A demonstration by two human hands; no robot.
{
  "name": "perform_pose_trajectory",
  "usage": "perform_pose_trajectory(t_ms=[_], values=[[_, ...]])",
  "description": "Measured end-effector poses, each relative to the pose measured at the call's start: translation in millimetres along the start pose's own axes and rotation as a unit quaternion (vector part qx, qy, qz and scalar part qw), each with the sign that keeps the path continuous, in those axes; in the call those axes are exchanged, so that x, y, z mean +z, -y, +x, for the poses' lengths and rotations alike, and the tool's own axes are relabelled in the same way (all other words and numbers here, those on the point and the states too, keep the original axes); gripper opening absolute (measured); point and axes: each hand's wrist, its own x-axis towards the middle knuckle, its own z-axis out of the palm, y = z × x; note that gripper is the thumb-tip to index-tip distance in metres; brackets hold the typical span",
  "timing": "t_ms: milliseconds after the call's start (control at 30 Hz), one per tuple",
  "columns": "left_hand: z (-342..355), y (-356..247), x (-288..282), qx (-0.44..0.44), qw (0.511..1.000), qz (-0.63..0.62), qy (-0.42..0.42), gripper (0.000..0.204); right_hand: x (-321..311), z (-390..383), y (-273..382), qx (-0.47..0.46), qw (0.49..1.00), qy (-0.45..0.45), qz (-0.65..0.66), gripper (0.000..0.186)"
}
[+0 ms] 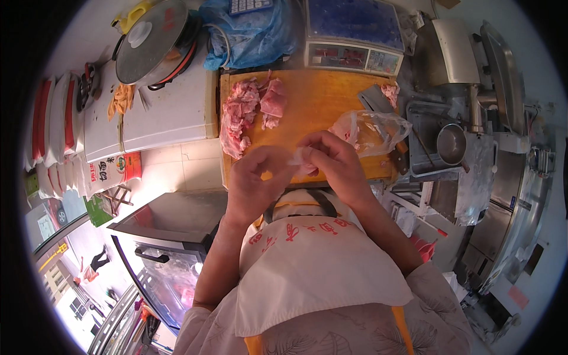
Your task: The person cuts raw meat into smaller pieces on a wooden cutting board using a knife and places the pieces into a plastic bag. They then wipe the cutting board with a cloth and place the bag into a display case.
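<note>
Left hand (pixel 255 177) and right hand (pixel 334 163) meet over the near edge of the wooden cutting board (pixel 313 100). Both are nearly closed, fingertips pinching the mouth of a thin clear plastic bag (pixel 370 131). The bag lies crumpled on the board just right of the hands, translucent, with pale pink meat showing inside. Far left on the board, a heap of sliced raw meat (pixel 248 112), pink streaked with white fat. A cleaver (pixel 374 97) rests at the board's right edge. Beyond the board stands a digital scale (pixel 354 35), blue-topped, and left of it a blue plastic bag (pixel 254 32). At far left, white sacks (pixel 56 118) with red bands stand in a row.
</note>
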Motion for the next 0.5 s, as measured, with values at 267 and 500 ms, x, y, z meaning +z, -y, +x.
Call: perform_pose_trajectory(t_ms=[267, 500], values=[[3, 10, -5, 0.001, 0.999, 0.045, 0.018, 0.014, -13, 7, -9, 0.012, 0.998, 0.055, 0.021, 0.028], [8, 16, -1, -0.165, 0.985, -0.052, 0.008, 0.010, -32, 2, -28, 0.034, 0.993, 0.095, -0.053, 0.047]])
